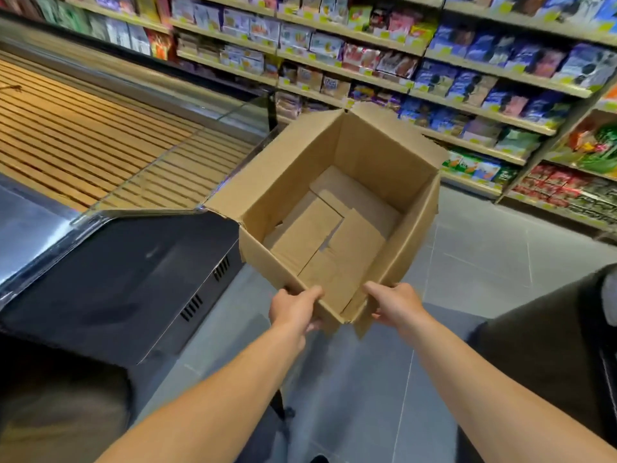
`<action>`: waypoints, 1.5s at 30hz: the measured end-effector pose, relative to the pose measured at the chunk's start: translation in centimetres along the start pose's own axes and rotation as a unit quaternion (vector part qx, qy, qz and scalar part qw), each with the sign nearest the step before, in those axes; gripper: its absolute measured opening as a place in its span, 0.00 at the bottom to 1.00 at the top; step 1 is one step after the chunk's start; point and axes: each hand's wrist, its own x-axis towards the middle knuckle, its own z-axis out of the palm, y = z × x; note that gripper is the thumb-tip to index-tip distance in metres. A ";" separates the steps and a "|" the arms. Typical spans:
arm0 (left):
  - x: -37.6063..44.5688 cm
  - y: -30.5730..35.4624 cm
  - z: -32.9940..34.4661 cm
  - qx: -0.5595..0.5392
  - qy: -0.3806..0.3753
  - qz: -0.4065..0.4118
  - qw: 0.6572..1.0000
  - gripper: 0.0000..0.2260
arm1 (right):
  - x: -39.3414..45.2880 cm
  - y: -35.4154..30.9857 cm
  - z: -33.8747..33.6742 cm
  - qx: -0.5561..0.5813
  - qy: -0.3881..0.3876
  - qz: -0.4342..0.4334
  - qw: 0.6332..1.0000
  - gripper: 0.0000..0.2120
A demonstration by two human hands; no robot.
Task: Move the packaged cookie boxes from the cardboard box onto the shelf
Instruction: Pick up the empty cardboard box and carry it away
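The box (334,202) looks empty, held up by its near corner with both the left hand (293,310) and right hand (397,304) fingers gripping its rim, so the cookies are presumably already on the blurred shelf (467,108).

nothing here can be read. the colourful snack packages on the long store shelves (434,55) carry printing, but it is blurred past reading. the small yellow-green price tags (404,84) along the shelf edges show no legible numbers. the open brown cardboard box (377,142) shows plain walls and plain bottom flaps, with no visible label or mark.
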 end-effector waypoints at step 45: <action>68.4 -17.4 13.2 -0.022 0.179 -0.281 0.943 0.16 | 72.9 17.7 25.4 -0.223 -0.137 0.168 0.950 0.31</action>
